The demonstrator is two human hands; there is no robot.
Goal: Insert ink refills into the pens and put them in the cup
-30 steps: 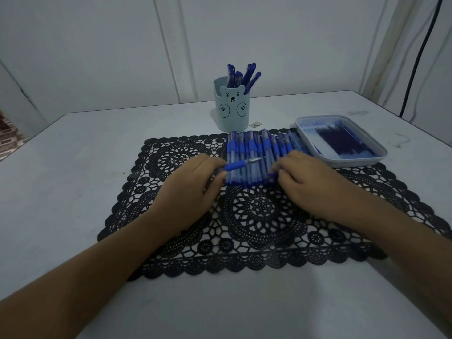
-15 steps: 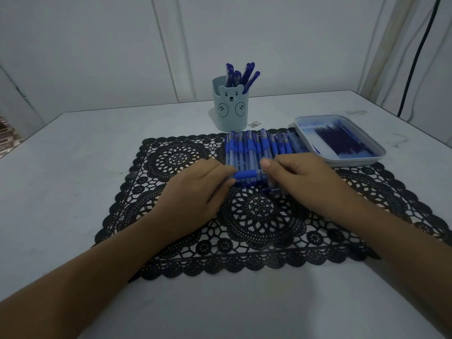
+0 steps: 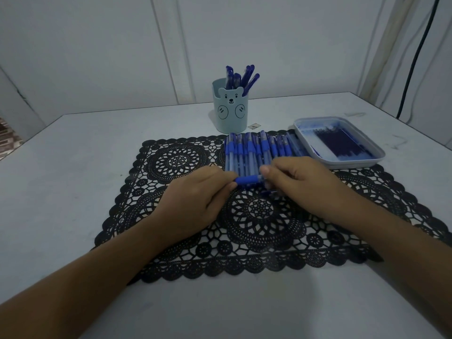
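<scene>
Your left hand (image 3: pixel 195 201) and right hand (image 3: pixel 300 184) each pinch one end of a single blue pen (image 3: pixel 248 179), held level over the near end of the row of pens (image 3: pixel 256 150) on the black lace mat (image 3: pixel 176 162). This reads as the assembly step: closing the pen around its refill. Next, seat the joint fully, then carry the pen to the bear-face cup (image 3: pixel 231 113) just beyond the mat's far edge, where other pens stand. The tray (image 3: pixel 349 163) holding dark refills (image 3: pixel 342 143) sits far right. The pale counter (image 3: pixel 73 167) meets plain white walls, and a black cable (image 3: pixel 415 57) hangs at far right.
</scene>
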